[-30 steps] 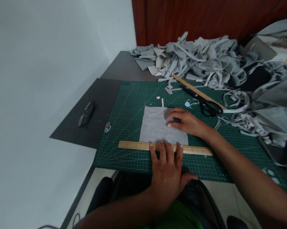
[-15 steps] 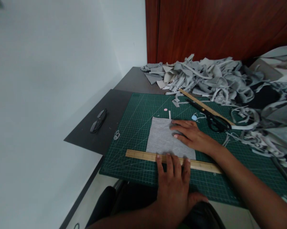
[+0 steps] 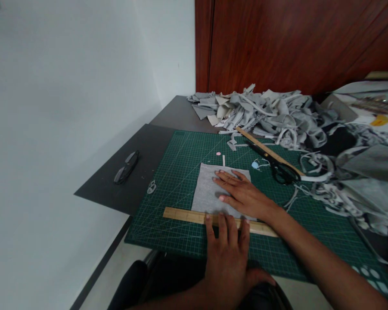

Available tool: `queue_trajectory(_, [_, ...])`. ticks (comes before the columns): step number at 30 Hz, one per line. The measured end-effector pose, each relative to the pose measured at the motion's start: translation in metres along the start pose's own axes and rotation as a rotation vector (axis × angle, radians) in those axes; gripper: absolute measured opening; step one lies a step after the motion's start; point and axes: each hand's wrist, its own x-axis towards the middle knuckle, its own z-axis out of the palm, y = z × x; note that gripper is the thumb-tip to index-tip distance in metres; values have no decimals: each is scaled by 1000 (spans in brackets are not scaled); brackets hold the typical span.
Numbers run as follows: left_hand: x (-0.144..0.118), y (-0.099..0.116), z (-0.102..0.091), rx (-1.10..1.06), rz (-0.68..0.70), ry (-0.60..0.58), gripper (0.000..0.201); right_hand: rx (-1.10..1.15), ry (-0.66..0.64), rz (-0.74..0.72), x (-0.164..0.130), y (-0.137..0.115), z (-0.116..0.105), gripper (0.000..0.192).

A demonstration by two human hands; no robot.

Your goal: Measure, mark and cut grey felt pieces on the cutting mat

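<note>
A square piece of light grey fabric point(image 3: 204, 189) lies flat on the green cutting mat point(image 3: 168, 172). Across its near edge runs a wooden ruler point(image 3: 181, 214). My left hand point(image 3: 228, 254) has its fingertips spread along the ruler, pressing it from the near side. Resting palm down on the fabric, my right hand point(image 3: 242, 196) has its fingers stretched out and apart, and its wrist hides the fabric's near right corner. Just beyond the fabric's far edge are a narrow pale strip point(image 3: 224, 160) and a small pink disc point(image 3: 218, 153).
Black-handled scissors point(image 3: 282, 172) lie along a second wooden ruler point(image 3: 255, 141) on the right. A small blue disc point(image 3: 255, 165) is near them. Grey fabric scraps point(image 3: 271, 112) are heaped at the back and right. Eyeglasses point(image 3: 126, 167) rest on the dark board point(image 3: 100, 187) at left.
My right hand has slid left and lies further onto the fabric, uncovering its far right corner. My left hand stays on the ruler. The whole view has shifted slightly.
</note>
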Motion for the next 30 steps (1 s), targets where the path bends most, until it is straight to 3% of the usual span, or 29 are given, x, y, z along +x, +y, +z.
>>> queue_trajectory(11, [-3, 0, 9, 34, 10, -35, 128, -58, 104, 179, 7, 42, -7, 52])
queue_trajectory(15, [-3, 0, 9, 31, 8, -45, 126, -119, 135, 156, 5, 43, -8, 54])
queue_trajectory(19, [-4, 0, 8, 26, 13, -50, 124, -129, 48, 60, 6, 42, -10, 56])
queue_trajectory(27, [-5, -2, 10, 15, 15, -45, 123, -334, 132, 284, 7, 44, -11, 55])
queue_trajectory(30, [-4, -2, 10, 24, 17, -48, 122, -350, 128, 214, 5, 46, -11, 52])
